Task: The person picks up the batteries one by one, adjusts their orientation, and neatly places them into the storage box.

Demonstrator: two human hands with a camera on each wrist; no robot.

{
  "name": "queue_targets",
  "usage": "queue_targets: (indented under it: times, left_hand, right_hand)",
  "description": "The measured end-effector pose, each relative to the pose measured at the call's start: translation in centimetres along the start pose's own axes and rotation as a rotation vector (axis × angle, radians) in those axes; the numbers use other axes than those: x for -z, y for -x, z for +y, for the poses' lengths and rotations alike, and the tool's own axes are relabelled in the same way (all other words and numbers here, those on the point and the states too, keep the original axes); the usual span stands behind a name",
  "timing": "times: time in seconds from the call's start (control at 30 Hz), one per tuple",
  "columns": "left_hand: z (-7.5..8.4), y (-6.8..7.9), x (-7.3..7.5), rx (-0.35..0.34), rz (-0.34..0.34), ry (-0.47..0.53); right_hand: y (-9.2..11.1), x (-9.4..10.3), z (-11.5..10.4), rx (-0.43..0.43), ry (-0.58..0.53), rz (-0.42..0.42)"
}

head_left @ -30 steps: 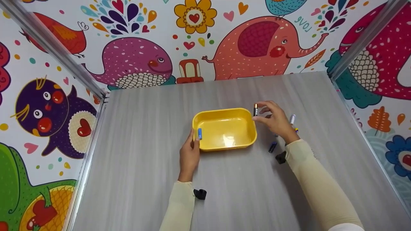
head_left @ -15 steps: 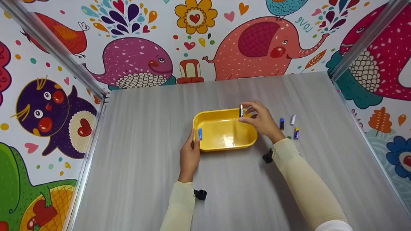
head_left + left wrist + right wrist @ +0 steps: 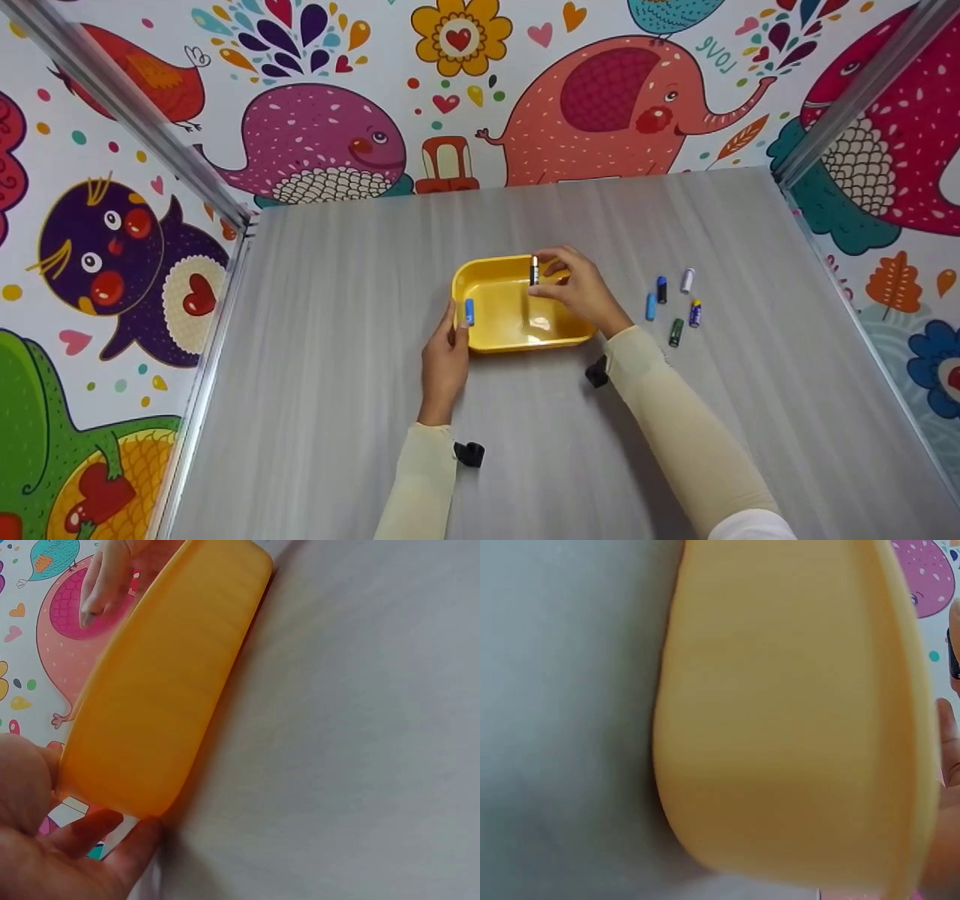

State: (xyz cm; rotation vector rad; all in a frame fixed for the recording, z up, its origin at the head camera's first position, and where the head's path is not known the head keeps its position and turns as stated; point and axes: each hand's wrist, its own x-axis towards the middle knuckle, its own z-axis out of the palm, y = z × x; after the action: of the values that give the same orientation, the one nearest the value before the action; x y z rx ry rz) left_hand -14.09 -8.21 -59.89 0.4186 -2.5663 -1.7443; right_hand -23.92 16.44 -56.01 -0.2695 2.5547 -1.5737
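Observation:
A yellow plastic tray (image 3: 495, 346) stands on the table, and a blue battery (image 3: 469, 312) lies inside against its left end. My left hand (image 3: 444, 367) grips that end, thumb over the rim and fingers outside, as the left wrist view also shows on the tray wall (image 3: 157, 682). Over the tray, my right hand (image 3: 581, 289) pinches a dark battery with a light top (image 3: 534, 271) upright between thumb and fingertips. The right wrist view is mostly filled by the tray's side (image 3: 787, 720), with a sliver of the dark battery (image 3: 953, 652) at the right edge.
Right of the tray lie several loose batteries: a light blue one (image 3: 650, 307), a black and blue one (image 3: 661, 290), a white one (image 3: 688, 280), a purple and yellow one (image 3: 695, 313) and a green one (image 3: 676, 332). Patterned walls border the grey table (image 3: 337, 300).
My right hand has carried the dark battery leftward from beside the tray's right end to over its middle, uncovering the loose batteries. My left hand has stayed on the tray.

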Motion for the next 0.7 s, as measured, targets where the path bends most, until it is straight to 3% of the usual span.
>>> queue_targets:
  times: [0.3, 0.7]
  left_hand:
    - [0.1, -0.1, -0.1, 0.017, -0.009, -0.025]
    - [0.2, 0.0, -0.1, 0.035, -0.018, -0.026]
  right_hand:
    - [-0.5, -2.3, 0.0, 0.025, -0.006, -0.018]
    - [-0.9, -4.2, 0.2, -0.019, -0.035, -0.059]
